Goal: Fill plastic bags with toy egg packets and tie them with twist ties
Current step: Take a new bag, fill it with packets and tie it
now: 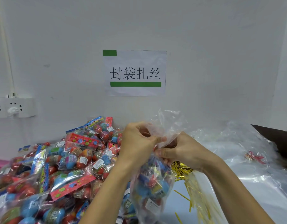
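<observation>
Left hand pinches the gathered neck of the filled plastic bag; right hand grips the same neck just beside it, fingers curled into the film. Bag hangs near centre, packed with toy egg packets, loose top flaring upward. Gold twist ties lie scattered just right of it. Heap of egg packets fills the left. Clear empty bags far right. Printed sign on the far wall

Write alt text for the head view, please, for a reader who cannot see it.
Both hands, left hand and right hand, pinch the gathered neck of a clear plastic bag filled with toy egg packets. A pile of packets lies left; gold twist ties lie right.
</observation>
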{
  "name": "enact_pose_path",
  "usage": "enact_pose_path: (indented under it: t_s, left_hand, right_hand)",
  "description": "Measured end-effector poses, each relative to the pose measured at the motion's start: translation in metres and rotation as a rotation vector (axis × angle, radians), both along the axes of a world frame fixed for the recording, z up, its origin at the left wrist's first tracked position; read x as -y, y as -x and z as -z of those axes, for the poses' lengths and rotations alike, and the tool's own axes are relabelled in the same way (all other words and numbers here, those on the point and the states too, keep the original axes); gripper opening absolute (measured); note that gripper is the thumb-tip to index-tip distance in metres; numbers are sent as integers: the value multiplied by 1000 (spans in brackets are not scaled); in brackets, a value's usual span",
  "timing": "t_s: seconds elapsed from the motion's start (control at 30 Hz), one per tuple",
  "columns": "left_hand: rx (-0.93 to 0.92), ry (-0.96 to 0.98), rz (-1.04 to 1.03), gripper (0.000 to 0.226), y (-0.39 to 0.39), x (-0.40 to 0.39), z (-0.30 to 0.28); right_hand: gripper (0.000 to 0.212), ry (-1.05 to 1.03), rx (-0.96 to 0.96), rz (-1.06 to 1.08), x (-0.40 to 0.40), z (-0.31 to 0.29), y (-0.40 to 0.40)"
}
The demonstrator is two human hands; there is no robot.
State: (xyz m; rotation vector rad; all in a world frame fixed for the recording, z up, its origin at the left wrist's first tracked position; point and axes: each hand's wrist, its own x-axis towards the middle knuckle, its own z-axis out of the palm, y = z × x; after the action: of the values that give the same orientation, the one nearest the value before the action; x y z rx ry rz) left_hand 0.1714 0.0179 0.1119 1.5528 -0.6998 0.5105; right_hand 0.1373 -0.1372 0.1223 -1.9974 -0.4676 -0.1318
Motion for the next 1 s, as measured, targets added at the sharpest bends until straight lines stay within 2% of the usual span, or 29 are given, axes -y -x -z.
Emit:
enact_pose_path:
  t_s: [0.2,0.33,0.4,0.53,0.7,0.8,0.87,0.93,1.0]
  left_hand:
    - [-82,34,-56,20,-5,12,7]
    - [-129,21,-69,19,-12,8,11]
    - [-122,-35,-87,36,-17,3,14]
    - [-221,-103,48,71,-21,-4,22]
    - [-213,-327,235,91,-21,-8,34]
    - [-213,-341,289,113,-18,-4,44]
    - [-218,-312,279,117,-17,-1,50]
    - [-247,-214,292,110,-19,0,54]
    - [-277,-75,309,94,-23,2,57]
  right_hand:
    - [6,15,3,67,0,1,-2]
    - [10,-63,5,187,4,3,-5]
    - [13,-147,7,276,12,1,-7]
    - [28,-333,74,489,30,0,-15]
    - [18,-516,65,663,45,2,-22]
    - [18,-597,29,656,48,1,-21]
    - [18,-687,-13,604,48,-2,-18]
    - [17,-808,-58,542,48,-5,-16]
    - [15,-898,-92,489,46,-8,-14]
